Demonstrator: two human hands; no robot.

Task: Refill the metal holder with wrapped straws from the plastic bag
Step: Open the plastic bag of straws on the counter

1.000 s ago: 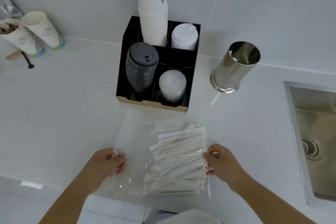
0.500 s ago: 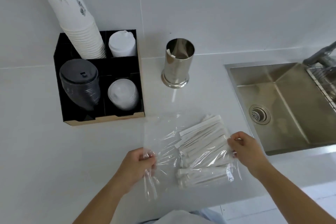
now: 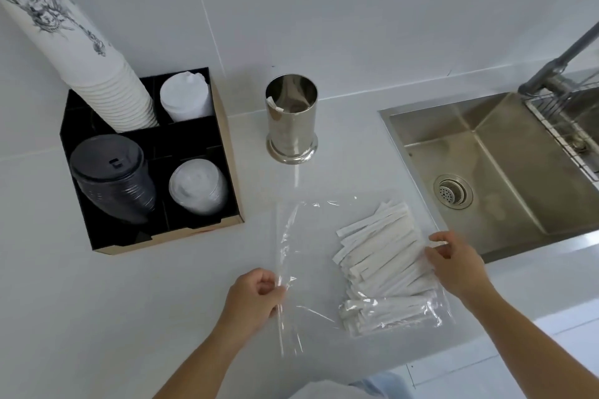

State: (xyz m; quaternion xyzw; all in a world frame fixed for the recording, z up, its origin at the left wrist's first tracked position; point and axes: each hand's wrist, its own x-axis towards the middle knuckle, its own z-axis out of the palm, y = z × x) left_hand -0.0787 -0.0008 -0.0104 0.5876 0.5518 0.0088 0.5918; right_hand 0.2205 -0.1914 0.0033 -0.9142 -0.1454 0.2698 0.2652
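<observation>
A clear plastic bag point(image 3: 311, 236) lies flat on the white counter, with a pile of paper-wrapped straws point(image 3: 379, 256) inside its right half. My left hand point(image 3: 254, 298) pinches the bag's left edge. My right hand point(image 3: 453, 264) grips the bag's right edge beside the straws. The shiny metal holder point(image 3: 291, 120) stands upright behind the bag, near the wall; one wrapped straw end shows at its rim.
A black organizer point(image 3: 227, 152) at the left holds stacked paper cups point(image 3: 74, 52), black lids and clear lids. A steel sink point(image 3: 492, 168) with a drain and a faucet point(image 3: 557, 58) lies at the right. The counter's front edge runs just below the bag.
The view has swung, so the organizer and holder sit further left and the sink shows. My hands have pulled the bag wider apart and flatter on the counter.
</observation>
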